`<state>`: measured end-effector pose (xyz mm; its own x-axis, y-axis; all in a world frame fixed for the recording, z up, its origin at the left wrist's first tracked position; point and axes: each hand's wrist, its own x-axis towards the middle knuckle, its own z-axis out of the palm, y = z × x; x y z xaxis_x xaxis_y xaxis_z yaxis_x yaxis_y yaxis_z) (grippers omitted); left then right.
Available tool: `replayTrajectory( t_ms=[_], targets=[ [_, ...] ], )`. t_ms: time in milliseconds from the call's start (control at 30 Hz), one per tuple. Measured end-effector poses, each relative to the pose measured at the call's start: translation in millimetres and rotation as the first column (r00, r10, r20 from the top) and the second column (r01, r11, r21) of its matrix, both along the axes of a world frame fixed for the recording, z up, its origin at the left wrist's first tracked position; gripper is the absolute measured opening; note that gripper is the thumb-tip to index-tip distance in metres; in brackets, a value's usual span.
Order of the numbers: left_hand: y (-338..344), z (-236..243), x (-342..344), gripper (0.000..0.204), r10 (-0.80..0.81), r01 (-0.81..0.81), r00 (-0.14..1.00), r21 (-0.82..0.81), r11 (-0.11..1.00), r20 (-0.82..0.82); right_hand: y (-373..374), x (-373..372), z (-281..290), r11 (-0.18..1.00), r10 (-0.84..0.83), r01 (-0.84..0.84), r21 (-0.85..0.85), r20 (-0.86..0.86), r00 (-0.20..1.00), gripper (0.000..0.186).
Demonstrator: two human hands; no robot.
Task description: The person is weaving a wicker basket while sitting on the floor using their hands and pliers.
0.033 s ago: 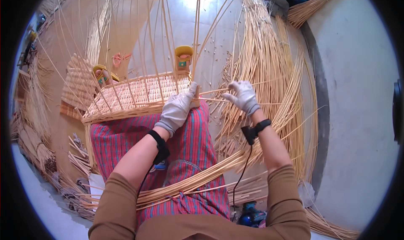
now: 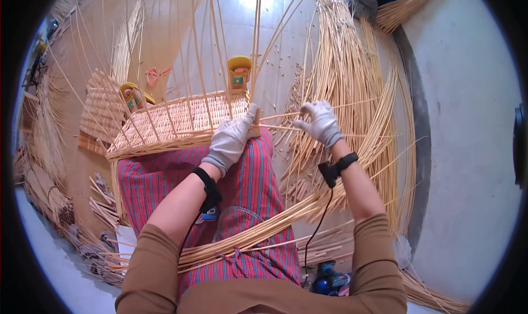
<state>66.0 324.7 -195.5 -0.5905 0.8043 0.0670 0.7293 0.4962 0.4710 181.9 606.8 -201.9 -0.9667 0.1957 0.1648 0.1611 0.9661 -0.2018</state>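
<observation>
A shallow woven wicker basket [image 2: 176, 118] rests across my lap, with long thin upright stakes [image 2: 215, 44] rising from its edge. My left hand [image 2: 230, 140], in a pale glove, is closed around the basket's near right corner, thumb pointing up. Two wicker strands [image 2: 279, 117] run out from that corner to the right. My right hand [image 2: 320, 121], also gloved, pinches at least one of them between thumb and fingers, a little away from the basket. The strand's exact hold is partly hidden by the fingers.
A large bundle of wicker rods [image 2: 344, 66] lies on the floor at right. More rods [image 2: 253, 234] cross my striped lap cloth [image 2: 159, 182]. A woven panel [image 2: 103, 107] leans at left. Past the basket stand yellow footwear [image 2: 240, 66]. Offcuts litter the floor.
My right hand has shifted slightly right and upward, with the strands drawn along. My left hand stays at the basket corner.
</observation>
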Motion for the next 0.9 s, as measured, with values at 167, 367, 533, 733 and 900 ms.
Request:
replayTrajectory(
  t_ms=[167,367,533,733,900],
  targets=[
    [-2,-6,1,0.059,0.027,-0.026,0.998,-0.024,0.999,0.058,-20,13,86,0.957,0.203,-0.187,0.222,-0.051,0.978,0.019],
    [-1,-2,-3,0.054,-0.052,0.055,0.978,-0.01,0.998,0.204,-129,-33,121,0.025,0.729,-0.66,0.751,0.438,0.526,0.005],
    [-15,15,-6,0.048,-0.058,-0.062,0.898,0.255,0.965,0.437,-149,-82,98,0.439,0.888,-0.885,0.157,-0.226,0.401,0.027],
    [-34,5,1,0.045,-0.351,-0.577,0.489,0.598,0.556,0.798,-107,-57,28,0.268,-0.204,-0.05,-0.962,-0.107,0.973,0.044],
    [-57,-18,-14,0.059,-0.478,-0.746,0.245,0.479,0.463,0.844,-103,-40,-5,0.244,-0.218,-0.049,-0.968,-0.105,0.97,0.04]
  ],
)
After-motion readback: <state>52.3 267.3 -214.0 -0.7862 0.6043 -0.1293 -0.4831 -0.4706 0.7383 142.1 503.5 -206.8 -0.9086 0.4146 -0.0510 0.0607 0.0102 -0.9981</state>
